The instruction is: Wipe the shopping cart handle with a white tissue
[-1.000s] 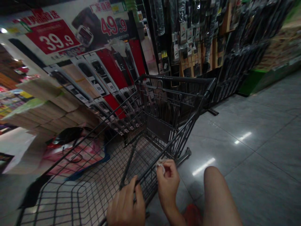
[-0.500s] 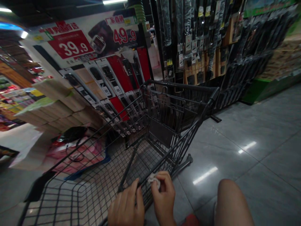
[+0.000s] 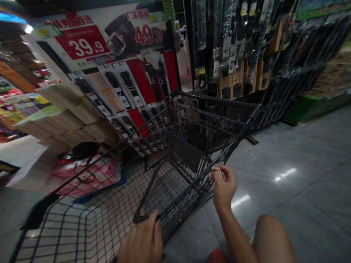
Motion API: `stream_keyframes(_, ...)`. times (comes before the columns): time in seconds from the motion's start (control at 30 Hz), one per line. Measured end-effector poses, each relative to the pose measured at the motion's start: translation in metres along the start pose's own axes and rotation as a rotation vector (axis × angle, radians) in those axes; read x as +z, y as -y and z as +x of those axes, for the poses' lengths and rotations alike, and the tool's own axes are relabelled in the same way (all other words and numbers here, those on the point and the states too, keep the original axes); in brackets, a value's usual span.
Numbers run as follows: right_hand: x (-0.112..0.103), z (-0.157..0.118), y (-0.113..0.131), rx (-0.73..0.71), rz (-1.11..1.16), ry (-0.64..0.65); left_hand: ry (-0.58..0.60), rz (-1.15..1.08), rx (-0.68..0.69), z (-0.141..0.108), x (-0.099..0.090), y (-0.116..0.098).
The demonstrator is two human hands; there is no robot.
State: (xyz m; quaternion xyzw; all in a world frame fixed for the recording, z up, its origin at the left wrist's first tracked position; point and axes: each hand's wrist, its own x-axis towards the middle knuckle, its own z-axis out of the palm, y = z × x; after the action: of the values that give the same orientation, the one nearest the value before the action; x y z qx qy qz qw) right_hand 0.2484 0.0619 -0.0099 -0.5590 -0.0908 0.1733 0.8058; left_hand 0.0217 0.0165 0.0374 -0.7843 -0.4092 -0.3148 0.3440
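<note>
A dark wire shopping cart [image 3: 182, 195] stands before me, its basket bare down to the grid floor. My left hand [image 3: 142, 239] is closed over the near top rail at the bottom of the view. Farther along that same rail, my right hand [image 3: 225, 184] pinches a crumpled whitish tissue [image 3: 216, 170] between thumb and fingers. The tissue is at the rail and seems to touch it. At the cart's far end is the push handle [image 3: 216, 101], with a folded child-seat part below it.
Behind the cart rises a display of boxed belts [image 3: 127, 86] under a price sign [image 3: 87, 47]. Stacked paper packs [image 3: 57, 128] and a pink bundle [image 3: 90, 171] stand left. Grey tiled floor [image 3: 309, 160] and a green-sided bin [image 3: 304, 107] lie right. My bare knee [image 3: 270, 237] shows below.
My right hand has slid with the tissue along the rail, away from my left hand toward the handle end. The left hand stays on the rail. The view has shifted slightly.
</note>
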Motion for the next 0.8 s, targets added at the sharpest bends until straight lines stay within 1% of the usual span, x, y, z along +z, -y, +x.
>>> stream_keyframes(0.13,0.000,0.005,0.003,-0.001,0.075,-0.001,0.018,0.009,0.010,0.000,0.001,0.002)
stream_keyframes(0.2,-0.003,0.004,0.002,-0.012,0.051,0.007,-0.007,0.006,0.008,0.001,0.002,0.003)
stream_keyframes(0.27,-0.007,0.003,0.001,-0.070,-0.011,0.032,-0.019,0.006,0.008,0.002,0.002,0.003)
stream_keyframes(0.43,-0.014,-0.001,-0.002,-0.314,-0.148,0.169,0.023,-0.005,0.005,0.001,0.000,0.005)
stream_keyframes(0.5,-0.014,-0.003,-0.003,-0.349,-0.168,0.184,0.022,-0.029,-0.011,0.001,-0.001,0.005)
stream_keyframes(0.63,-0.012,-0.004,-0.006,-0.390,-0.228,0.153,-0.022,-0.105,-0.024,0.009,0.004,0.001)
stream_keyframes(0.73,-0.010,-0.006,-0.008,-0.460,-0.266,0.149,0.003,-0.208,0.009,0.018,0.009,-0.007)
stream_keyframes(0.8,-0.009,-0.009,-0.008,-0.468,-0.278,0.157,0.024,-0.221,0.011,0.021,0.012,-0.012)
